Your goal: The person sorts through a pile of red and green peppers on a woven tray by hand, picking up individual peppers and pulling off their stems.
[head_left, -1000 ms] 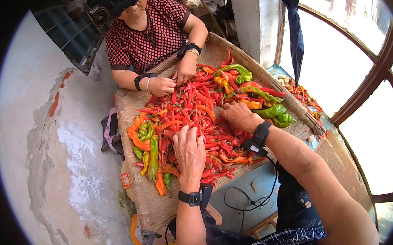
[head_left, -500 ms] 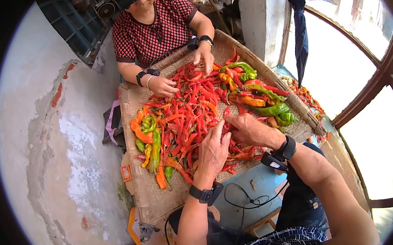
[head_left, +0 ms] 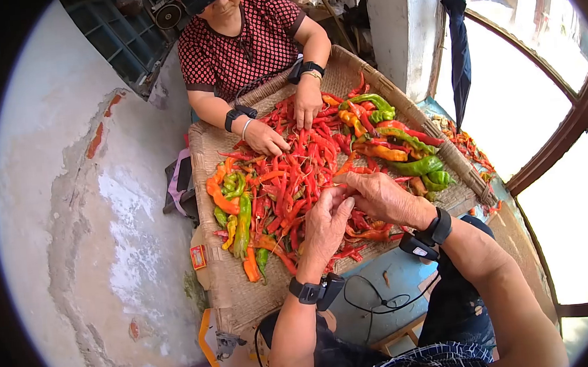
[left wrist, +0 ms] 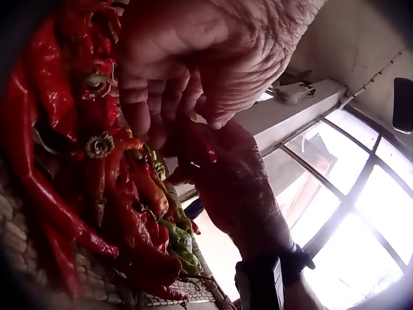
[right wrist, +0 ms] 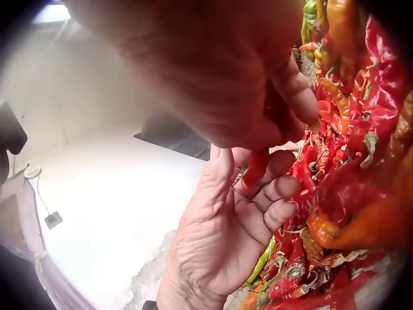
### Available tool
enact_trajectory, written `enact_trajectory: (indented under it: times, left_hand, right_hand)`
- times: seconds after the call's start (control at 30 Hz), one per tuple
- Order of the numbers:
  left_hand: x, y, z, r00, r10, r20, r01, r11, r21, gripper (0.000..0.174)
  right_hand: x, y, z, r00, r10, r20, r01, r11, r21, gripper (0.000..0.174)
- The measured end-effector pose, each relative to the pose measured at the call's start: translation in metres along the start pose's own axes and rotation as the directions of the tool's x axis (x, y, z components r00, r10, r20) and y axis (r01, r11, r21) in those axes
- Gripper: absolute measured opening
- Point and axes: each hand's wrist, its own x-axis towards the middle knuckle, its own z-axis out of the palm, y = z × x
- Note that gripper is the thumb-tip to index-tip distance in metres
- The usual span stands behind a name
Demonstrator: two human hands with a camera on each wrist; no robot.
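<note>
Over the heap of red chili peppers [head_left: 288,191], my two hands meet. My right hand [head_left: 389,197] grips a red chili pepper [right wrist: 257,169], whose end sticks out below its fingers in the right wrist view. My left hand [head_left: 325,234] is turned palm up beneath, with thumb and forefinger pinching at the end of that same pepper. Part of the pepper is hidden inside the right hand's fingers. In the left wrist view the pepper shows dark red beside the left thumb tip.
The heap lies in a large woven tray [head_left: 237,300]. Green and orange peppers sit along its left side and at the right. Across the tray, another person [head_left: 247,43] has both hands in the heap. A window is on the right, with a dark folded umbrella [head_left: 458,49] hanging near it.
My left hand has moved right and my right hand has drawn back toward me, so they now come together at a pepper. The other person's hands have parted and reach into the heap.
</note>
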Motion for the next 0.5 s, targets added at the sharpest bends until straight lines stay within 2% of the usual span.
enact_trajectory:
  times: [0.03, 0.1, 0.17, 0.23, 0.27, 0.3, 0.33, 0.37, 0.4, 0.43, 0.47, 0.5]
  left_hand:
    - [0.001, 0.001, -0.001, 1.0, -0.005, -0.001, 0.005, 1.0, 0.0, 0.018]
    - [0.001, 0.001, -0.004, 0.999, 0.009, 0.033, -0.013, 0.991, 0.13, 0.017]
    - [0.002, 0.006, -0.01, 0.999, 0.027, 0.026, -0.03, 0.991, 0.132, 0.015]
    - [0.004, 0.012, -0.021, 0.971, 0.165, -0.17, -0.125, 0.967, 0.224, 0.012]
    - [0.006, 0.016, -0.03, 0.953, 0.185, -0.241, -0.136, 0.969, 0.205, 0.011]
    - [0.009, 0.014, -0.041, 0.938, 0.193, -0.289, -0.129, 0.965, 0.227, 0.014]
    - [0.011, 0.014, -0.048, 0.896, 0.232, -0.378, -0.117, 0.946, 0.303, 0.015]
    - [0.012, 0.014, -0.053, 0.844, 0.277, -0.46, -0.096, 0.921, 0.377, 0.017]
    - [0.014, 0.01, -0.06, 0.843, 0.279, -0.459, -0.098, 0.92, 0.378, 0.017]
    - [0.015, 0.003, -0.066, 0.815, 0.38, -0.437, -0.099, 0.835, 0.541, 0.021]
    - [0.014, -0.003, -0.069, 0.787, 0.473, -0.397, -0.091, 0.724, 0.684, 0.025]
    - [0.011, 0.001, -0.066, 0.786, 0.473, -0.397, -0.091, 0.725, 0.683, 0.025]
  right_hand:
    - [0.0, 0.0, 0.0, 1.0, 0.002, 0.003, -0.002, 1.0, 0.004, 0.037]
    - [-0.001, -0.003, 0.001, 0.999, -0.055, 0.001, 0.055, 0.997, -0.062, 0.041]
    - [-0.001, -0.004, -0.005, 0.999, -0.042, 0.028, 0.044, 0.996, -0.072, 0.046]
    - [0.0, -0.01, -0.016, 0.99, -0.073, -0.121, 0.04, 0.967, -0.251, 0.05]
    - [-0.001, -0.003, -0.019, 0.996, 0.036, -0.086, -0.061, 0.952, -0.301, 0.048]
    - [-0.005, 0.002, -0.022, 0.995, 0.037, -0.089, -0.063, 0.951, -0.302, 0.048]
    - [-0.007, 0.005, -0.025, 0.977, 0.209, 0.052, -0.167, 0.887, -0.431, 0.044]
    - [-0.009, 0.008, -0.027, 0.907, 0.387, 0.164, -0.236, 0.792, -0.564, 0.041]
    - [-0.012, 0.01, -0.023, 0.873, 0.453, 0.178, -0.262, 0.746, -0.612, 0.034]
    - [-0.015, 0.018, -0.02, 0.874, 0.453, 0.177, -0.263, 0.746, -0.612, 0.034]
    - [-0.017, 0.028, -0.016, 0.867, 0.435, 0.242, -0.177, 0.723, -0.668, 0.03]
    - [-0.016, 0.028, -0.016, 0.854, 0.42, 0.306, -0.086, 0.695, -0.714, 0.027]
